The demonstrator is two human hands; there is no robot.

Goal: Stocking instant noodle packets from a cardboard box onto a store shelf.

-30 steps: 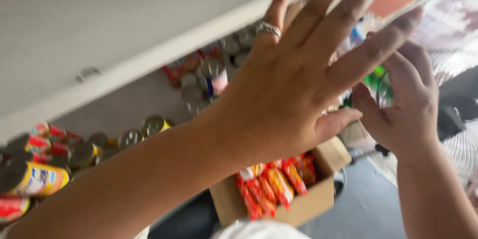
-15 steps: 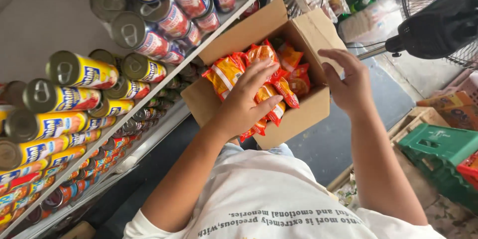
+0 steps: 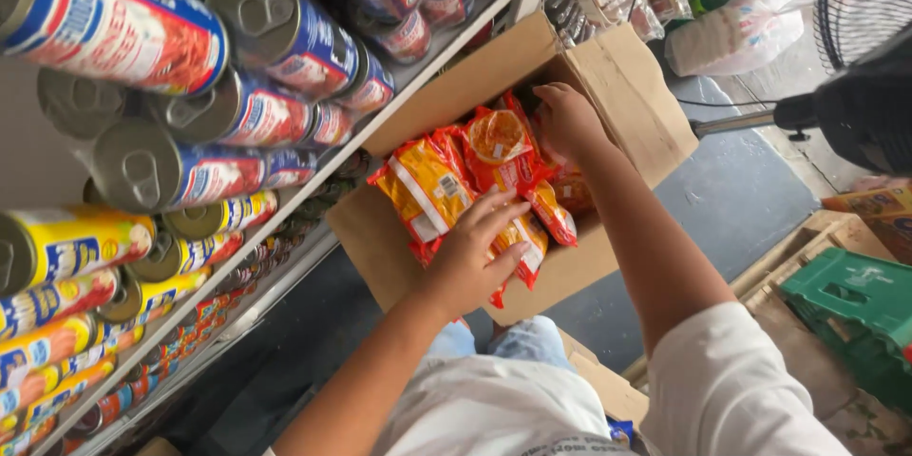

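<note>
Hands work inside an open cardboard box [image 3: 627,95] seen from the head camera. Left hand [image 3: 470,261] lies flat on the orange and yellow snack packets [image 3: 427,185], fingers [image 3: 494,214] spread and loosely curled, not clearly closed on any packet. Right hand [image 3: 565,119] reaches deeper, fingertips pressed among the packets at the far end; whether it pinches one I cannot tell. Beside the left hand, shelves [image 3: 313,180] carry rows of tin cans [image 3: 180,166]. Beyond the right hand stands a fan [image 3: 860,0]; a green crate [image 3: 850,309] sits near the right elbow.
</note>
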